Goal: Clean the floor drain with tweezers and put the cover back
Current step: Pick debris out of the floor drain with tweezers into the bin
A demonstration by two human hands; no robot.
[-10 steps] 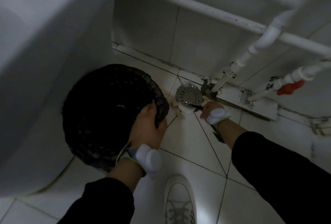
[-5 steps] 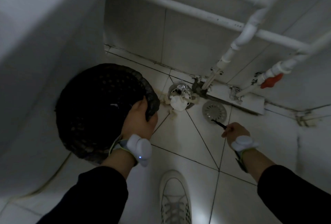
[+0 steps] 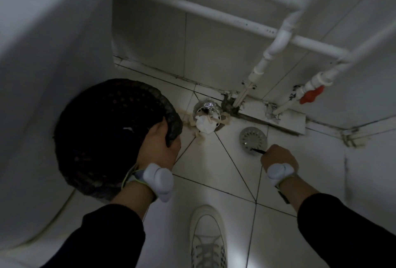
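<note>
Right hand (image 3: 278, 157) is fisted around the tweezers (image 3: 258, 151), tips touching the round cover (image 3: 253, 140) lying on the floor tile just right of the open drain (image 3: 207, 115). Left hand (image 3: 159, 146) grips the black bin's (image 3: 107, 135) rim.

dim, grey cast | brightest patch on floor beside shoe (image 3: 207, 237) | edges bowed, soft blur throughout
</note>
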